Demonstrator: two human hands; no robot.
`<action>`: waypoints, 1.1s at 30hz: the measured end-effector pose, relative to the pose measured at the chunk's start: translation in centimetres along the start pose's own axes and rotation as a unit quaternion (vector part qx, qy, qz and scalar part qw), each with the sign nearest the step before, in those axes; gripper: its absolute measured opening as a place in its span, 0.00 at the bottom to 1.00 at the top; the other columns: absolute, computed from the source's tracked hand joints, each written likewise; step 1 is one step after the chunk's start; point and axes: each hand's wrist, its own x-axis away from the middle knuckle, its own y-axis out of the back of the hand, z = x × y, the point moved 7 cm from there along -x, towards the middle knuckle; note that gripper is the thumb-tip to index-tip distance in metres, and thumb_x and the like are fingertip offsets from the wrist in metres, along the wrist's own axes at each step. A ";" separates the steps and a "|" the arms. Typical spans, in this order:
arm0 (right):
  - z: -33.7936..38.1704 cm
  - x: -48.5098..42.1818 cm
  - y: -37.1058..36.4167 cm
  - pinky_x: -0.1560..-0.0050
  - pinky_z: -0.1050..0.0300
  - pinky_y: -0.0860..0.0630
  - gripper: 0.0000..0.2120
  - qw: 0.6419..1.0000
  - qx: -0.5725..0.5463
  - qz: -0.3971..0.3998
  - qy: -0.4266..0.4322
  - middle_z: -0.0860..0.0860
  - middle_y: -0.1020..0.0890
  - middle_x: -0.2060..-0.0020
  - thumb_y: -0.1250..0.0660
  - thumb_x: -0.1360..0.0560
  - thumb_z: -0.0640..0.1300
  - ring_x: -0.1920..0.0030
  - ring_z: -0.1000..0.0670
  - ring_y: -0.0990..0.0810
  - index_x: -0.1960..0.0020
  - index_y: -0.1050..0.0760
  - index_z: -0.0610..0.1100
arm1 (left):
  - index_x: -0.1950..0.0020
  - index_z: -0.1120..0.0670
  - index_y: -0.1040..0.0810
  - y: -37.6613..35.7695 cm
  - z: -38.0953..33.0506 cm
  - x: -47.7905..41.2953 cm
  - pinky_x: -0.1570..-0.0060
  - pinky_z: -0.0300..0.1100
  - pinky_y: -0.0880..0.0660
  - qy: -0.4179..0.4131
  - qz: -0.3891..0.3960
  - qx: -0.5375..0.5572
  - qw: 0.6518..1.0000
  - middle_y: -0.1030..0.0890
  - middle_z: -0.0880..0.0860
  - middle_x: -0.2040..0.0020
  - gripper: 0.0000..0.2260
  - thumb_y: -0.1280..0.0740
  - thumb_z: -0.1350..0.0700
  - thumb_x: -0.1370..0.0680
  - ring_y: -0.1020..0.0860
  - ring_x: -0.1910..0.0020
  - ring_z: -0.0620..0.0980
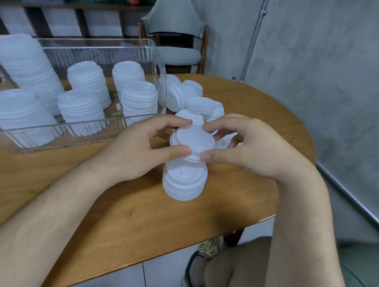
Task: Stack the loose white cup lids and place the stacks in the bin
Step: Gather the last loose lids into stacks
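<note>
Both hands pinched a small lid stack [193, 141]: left hand [139, 149] on its left rim, right hand [250, 147] on its right, directly above the table stack [184, 180]. Next move probably straight down; bin [78, 134] lay left.

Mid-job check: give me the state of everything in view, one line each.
held lids: raised over the table stack, slightly tilted.
table stack: upright, outside the bin.
bin: holds several lid stacks, tallest leaning.
loose lids: heaped unstacked right of the bin.
left hand: pinching the held lids' rim.
right hand: pinching their other side.
</note>
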 end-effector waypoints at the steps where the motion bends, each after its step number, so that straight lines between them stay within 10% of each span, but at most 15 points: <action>1: 0.2 0.2 0.0 0.51 0.62 0.28 0.27 1.000 -0.001 0.005 0.001 0.61 0.19 0.47 0.18 0.38 0.56 0.44 0.60 0.21 0.40 0.19 0.55 | 0.32 0.45 0.22 0.0 0.0 0.2 0.35 0.42 0.27 -0.008 0.004 0.009 1.000 0.20 0.41 0.37 0.24 0.24 0.46 0.27 0.23 0.36 0.44; 26: -0.5 1.5 -3.7 0.53 0.67 0.27 0.27 0.982 -0.004 0.172 -0.082 0.60 0.19 0.45 0.17 0.35 0.50 0.48 0.64 0.21 0.40 0.22 0.58 | 0.34 0.51 0.22 -1.4 2.4 1.0 0.37 0.38 0.26 0.003 0.141 0.048 0.989 0.20 0.49 0.39 0.29 0.20 0.48 0.33 0.22 0.37 0.46; 33: -2.7 -0.2 -0.6 0.45 0.66 0.30 0.21 0.996 0.061 -0.042 -0.054 0.65 0.24 0.41 0.24 0.27 0.48 0.40 0.61 0.27 0.36 0.23 0.57 | 0.35 0.40 0.22 -0.9 3.7 -0.2 0.37 0.32 0.34 0.100 0.012 0.066 0.993 0.22 0.36 0.36 0.21 0.40 0.36 0.24 0.27 0.38 0.31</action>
